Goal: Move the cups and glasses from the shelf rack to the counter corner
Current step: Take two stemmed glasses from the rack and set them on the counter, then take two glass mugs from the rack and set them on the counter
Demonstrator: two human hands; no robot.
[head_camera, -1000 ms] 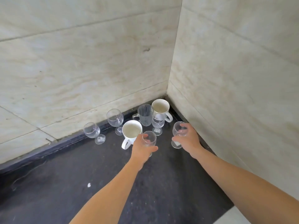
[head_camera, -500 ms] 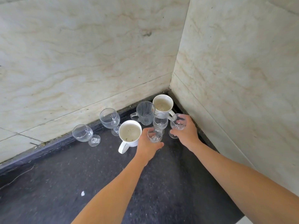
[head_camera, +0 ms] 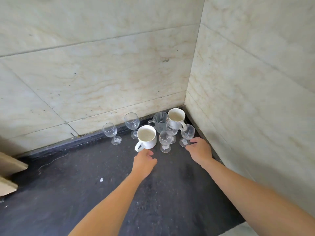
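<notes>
Two tiled walls meet over a dark counter, and the cups and glasses stand clustered upright in that corner. The shelf rack is out of view, so I cannot tell how many are left to fetch. Both forearms reach in from the near edge. The left hand hovers with fingers loosely curled round nothing, just short of the handle of the near white mug. The right hand lies relaxed and empty, its fingertips just beside the foot of the rightmost wine glass; I cannot tell whether they touch. Behind stand a ribbed glass mug and a second white mug. A front wine glass stands between the hands, nearer the left. Everything lies ahead of both hands, stems vertical, so any pull-back should run straight toward the body, clear of the feet.
</notes>
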